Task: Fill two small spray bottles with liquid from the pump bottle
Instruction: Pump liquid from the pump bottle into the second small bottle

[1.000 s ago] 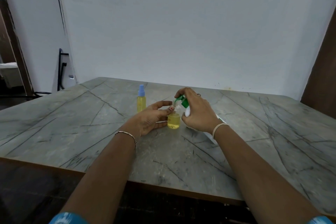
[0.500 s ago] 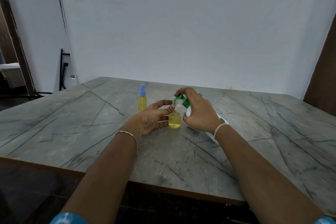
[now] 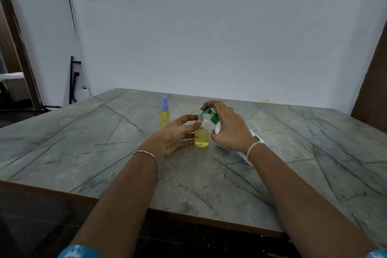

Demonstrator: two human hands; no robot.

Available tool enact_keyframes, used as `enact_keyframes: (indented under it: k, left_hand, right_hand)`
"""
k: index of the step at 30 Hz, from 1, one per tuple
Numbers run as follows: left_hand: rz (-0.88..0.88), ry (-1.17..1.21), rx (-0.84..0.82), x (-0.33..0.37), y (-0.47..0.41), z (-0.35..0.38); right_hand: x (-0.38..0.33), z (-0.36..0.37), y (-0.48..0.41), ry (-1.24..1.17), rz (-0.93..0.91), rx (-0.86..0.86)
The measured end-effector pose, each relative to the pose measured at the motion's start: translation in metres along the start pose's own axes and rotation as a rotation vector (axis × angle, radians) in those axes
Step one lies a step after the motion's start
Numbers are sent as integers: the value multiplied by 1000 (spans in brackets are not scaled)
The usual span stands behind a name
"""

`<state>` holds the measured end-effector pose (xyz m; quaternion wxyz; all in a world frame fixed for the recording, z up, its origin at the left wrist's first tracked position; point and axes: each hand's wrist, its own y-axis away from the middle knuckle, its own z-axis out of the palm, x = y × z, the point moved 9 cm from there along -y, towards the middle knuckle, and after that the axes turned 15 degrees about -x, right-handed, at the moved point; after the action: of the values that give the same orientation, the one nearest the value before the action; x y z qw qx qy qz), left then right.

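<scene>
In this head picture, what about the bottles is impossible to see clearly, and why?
Head view only:
pump bottle: the right hand covers most of its body; label unreadable.
open small bottle: fingers of the left hand hide part of its neck; any stream from the green nozzle is too small to see.

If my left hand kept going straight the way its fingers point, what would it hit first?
The uncapped spray bottle: the left hand holds it, fingers pointing right at it. Just beyond is the pump bottle, gripped by the right hand.
</scene>
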<state>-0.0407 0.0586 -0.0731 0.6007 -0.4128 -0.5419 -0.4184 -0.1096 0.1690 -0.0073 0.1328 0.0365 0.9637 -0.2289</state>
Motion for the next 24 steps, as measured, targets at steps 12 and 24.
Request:
enact_keyframes:
  k: [12, 24]
  left_hand:
    - [1, 9, -8, 0, -1, 1]
    - [-1, -10, -8, 0, -1, 1]
  right_hand:
    - [-1, -1, 1, 42, 22, 6]
    - [7, -7, 8, 1, 29, -7]
